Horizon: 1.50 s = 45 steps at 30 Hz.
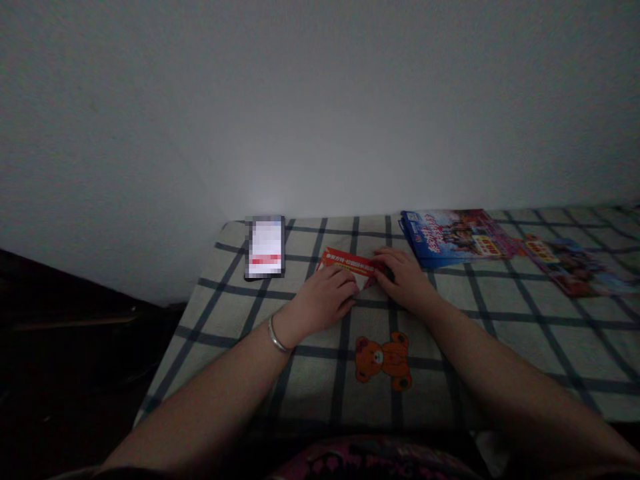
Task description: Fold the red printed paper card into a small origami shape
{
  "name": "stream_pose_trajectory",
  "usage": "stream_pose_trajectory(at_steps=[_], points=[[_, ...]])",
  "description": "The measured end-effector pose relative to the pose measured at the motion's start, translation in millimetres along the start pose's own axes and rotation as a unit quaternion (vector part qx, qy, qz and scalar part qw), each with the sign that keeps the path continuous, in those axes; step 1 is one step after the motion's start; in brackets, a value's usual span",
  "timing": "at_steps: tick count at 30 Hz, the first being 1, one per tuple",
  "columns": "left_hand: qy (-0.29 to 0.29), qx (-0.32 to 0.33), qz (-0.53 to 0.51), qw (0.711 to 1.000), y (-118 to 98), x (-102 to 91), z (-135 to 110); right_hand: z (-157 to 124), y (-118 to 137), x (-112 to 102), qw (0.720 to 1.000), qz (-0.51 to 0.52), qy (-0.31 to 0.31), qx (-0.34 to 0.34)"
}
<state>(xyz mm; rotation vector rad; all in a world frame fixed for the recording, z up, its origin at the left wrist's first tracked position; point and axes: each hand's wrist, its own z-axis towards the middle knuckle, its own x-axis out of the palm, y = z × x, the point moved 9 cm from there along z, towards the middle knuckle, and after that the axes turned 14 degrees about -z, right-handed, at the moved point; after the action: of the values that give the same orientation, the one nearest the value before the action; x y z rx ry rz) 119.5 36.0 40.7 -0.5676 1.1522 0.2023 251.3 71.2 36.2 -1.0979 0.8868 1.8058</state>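
A folded red and white paper leaflet [346, 262] lies on the checked cloth [500, 320] in front of me. My left hand [323, 300] rests on its near left part, fingers curled down onto the paper, a silver bangle on the wrist. My right hand [404, 277] presses on the leaflet's right end, fingers bent and pinching the paper's edge. Both hands cover the near part of the leaflet.
A phone [265, 246] with a lit screen lies at the far left of the cloth. A stack of blue leaflets [453, 237] and another colourful leaflet [570, 265] lie to the right. An orange bear print [384, 360] is on the cloth. A white wall stands behind.
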Motion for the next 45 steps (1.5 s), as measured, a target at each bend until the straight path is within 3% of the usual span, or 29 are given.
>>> stream_pose_trajectory(at_steps=[4,15,22,39,45], points=[[0.001,-0.001,-0.003,1.000,-0.8,-1.4,0.4,-2.0,3.4,2.4,1.000,-0.013,0.008,-0.016],[-0.005,0.007,0.015,1.000,-2.7,-2.9,2.3,2.8,-4.9,4.5,1.000,-0.013,-0.003,0.022],[-0.009,0.012,0.030,0.999,2.8,1.8,-0.7,0.1,-2.6,-0.9,0.999,-0.038,-0.015,0.001],[-0.025,0.015,-0.019,0.999,2.1,-7.3,-1.7,-0.8,-10.2,-5.3,0.995,0.089,-0.044,0.007],[-0.046,-0.005,-0.006,0.999,4.8,-13.8,-3.0,-1.1,-0.5,-10.1,0.993,0.098,-0.049,-0.032]])
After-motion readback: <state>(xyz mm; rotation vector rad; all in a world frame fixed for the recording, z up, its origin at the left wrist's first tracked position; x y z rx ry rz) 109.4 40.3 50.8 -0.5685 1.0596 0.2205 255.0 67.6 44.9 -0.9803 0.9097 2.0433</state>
